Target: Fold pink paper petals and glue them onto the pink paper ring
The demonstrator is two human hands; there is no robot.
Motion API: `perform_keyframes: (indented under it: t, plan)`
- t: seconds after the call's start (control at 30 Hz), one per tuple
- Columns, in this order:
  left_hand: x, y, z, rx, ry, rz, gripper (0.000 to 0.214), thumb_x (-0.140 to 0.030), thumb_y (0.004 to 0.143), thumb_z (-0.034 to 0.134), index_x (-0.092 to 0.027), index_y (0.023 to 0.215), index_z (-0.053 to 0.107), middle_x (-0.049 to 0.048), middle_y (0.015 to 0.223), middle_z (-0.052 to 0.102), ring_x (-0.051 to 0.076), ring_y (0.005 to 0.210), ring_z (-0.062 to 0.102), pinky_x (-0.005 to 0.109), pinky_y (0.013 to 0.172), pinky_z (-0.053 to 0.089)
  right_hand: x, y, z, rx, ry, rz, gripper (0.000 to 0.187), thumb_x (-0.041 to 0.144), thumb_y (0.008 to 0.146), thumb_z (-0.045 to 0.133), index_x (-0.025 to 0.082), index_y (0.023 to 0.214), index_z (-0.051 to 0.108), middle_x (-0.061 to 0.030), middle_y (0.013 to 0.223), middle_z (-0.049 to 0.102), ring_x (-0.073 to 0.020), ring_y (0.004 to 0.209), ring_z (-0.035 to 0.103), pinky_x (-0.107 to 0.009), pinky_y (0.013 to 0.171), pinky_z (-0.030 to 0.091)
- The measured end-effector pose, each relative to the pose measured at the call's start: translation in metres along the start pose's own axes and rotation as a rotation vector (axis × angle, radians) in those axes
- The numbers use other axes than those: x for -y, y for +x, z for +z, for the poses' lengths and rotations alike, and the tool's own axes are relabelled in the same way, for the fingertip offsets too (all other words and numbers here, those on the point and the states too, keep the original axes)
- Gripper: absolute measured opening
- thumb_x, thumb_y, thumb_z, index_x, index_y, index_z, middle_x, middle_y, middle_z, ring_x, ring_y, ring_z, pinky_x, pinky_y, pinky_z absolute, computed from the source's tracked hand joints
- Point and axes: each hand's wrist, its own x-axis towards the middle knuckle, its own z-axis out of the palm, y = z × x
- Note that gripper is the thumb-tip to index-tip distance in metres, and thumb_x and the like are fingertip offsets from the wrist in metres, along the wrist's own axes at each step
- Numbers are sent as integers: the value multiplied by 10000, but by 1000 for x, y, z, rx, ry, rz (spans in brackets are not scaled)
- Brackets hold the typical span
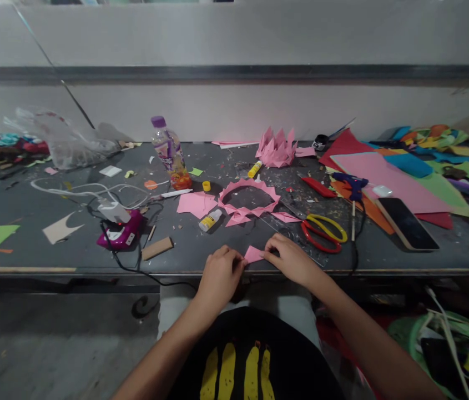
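Between my two hands, close to the table's front edge, is a small folded piece of pink paper (253,254). My left hand (222,272) pinches its left corner, and my right hand (286,256) grips its right corner. Just beyond lies a ring of folded pink paper (278,195) with pointed edges. Pink paper sheets (196,204) rest to its left, beside a small white glue bottle (210,220) with a yellow label. Scissors (321,233) with red and yellow handles lie right of my right hand.
A drink bottle (170,153) stands behind the pink sheets. A pink paper lotus (276,148) sits near the wall. Left are a purple power strip (121,236) and a cardboard strip (157,248). Right are a glue gun (351,185), a phone (407,223) and coloured paper (396,176).
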Motion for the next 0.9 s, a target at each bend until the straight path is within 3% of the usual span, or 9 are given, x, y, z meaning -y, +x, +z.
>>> perform_keyframes:
  t: [0.23,0.37,0.47,0.6,0.73,0.9]
  plan:
    - [7,4,5,-77,-38,33,83,-170,812,566,-157,772,638,51,809,584,192,796,585,319,741,472,8,7,-6,90,-159,73,225,347,872,523,203,706,574,-25,838,579,-162,789,577,-260,666,372]
    - [11,3,14,-132,13,240,265,-70,844,420,-150,995,622,92,1042,624,194,984,576,334,863,468,13,8,-8,115,-224,92,257,381,884,500,206,714,577,-25,849,599,-163,795,592,-252,628,353]
    - [10,4,20,-84,193,372,394,-47,850,362,-111,1192,545,122,1245,576,208,1159,511,352,942,427,14,13,-9,91,-284,125,264,392,894,479,206,751,599,-33,885,622,-163,777,605,-254,600,343]
    - [5,14,20,-68,351,336,431,-281,928,357,-102,1307,457,137,1343,503,246,1262,431,417,1011,354,11,29,-8,3,-338,174,258,388,900,467,201,802,616,-51,937,637,-178,805,617,-259,588,347]
    - [3,25,17,-30,373,298,663,-555,901,315,-87,1366,381,164,1406,409,269,1313,366,451,1060,286,6,46,-7,-67,-339,178,230,370,896,476,199,820,611,-59,952,645,-189,835,616,-264,599,362]
    - [1,27,15,-5,328,264,772,-649,844,361,-96,1383,357,177,1427,372,302,1324,343,475,1069,261,4,54,-8,-62,-299,180,240,384,889,489,198,819,624,-79,964,657,-200,845,617,-276,616,381]
